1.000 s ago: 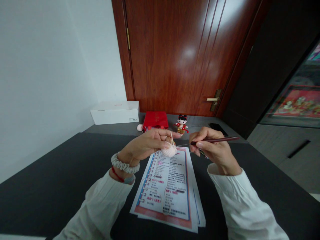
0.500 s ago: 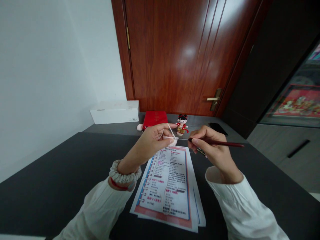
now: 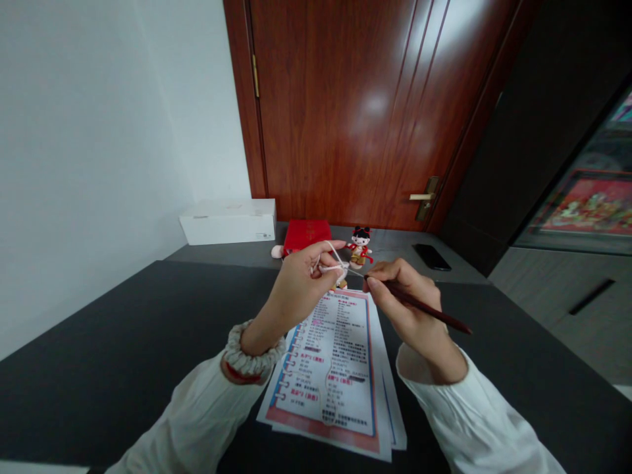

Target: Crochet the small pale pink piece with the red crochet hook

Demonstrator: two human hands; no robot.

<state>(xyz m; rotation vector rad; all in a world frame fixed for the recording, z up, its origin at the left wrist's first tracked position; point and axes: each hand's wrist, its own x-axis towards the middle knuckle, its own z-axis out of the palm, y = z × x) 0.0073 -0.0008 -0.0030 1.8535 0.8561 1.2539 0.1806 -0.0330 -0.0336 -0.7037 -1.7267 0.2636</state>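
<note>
- Now, both hands are up over the sheets, close together, and all the action is right between them!
- Left hand: thumb and fingers pinched around the pale piece, index finger stretched out with white yarn looped over it and running down to the work.
- Right hand: firmly gripping the hook like a pen, dark handle slanting back and down across the palm, thin metal shaft pointing left.
- And where's the piece? Just above the top edge of the sheets, partly hidden by the left fingers, with the hook's shaft reaching it; the exact stitch is too small to tell.
- Down on the dark desk, the sheets lie in a slightly fanned stack, printed columns facing up.
- Behind the hands, the little doll stands upright, the red bag to its left.
- Further left sits the white box; over on the right, the phone lies flat.
</note>
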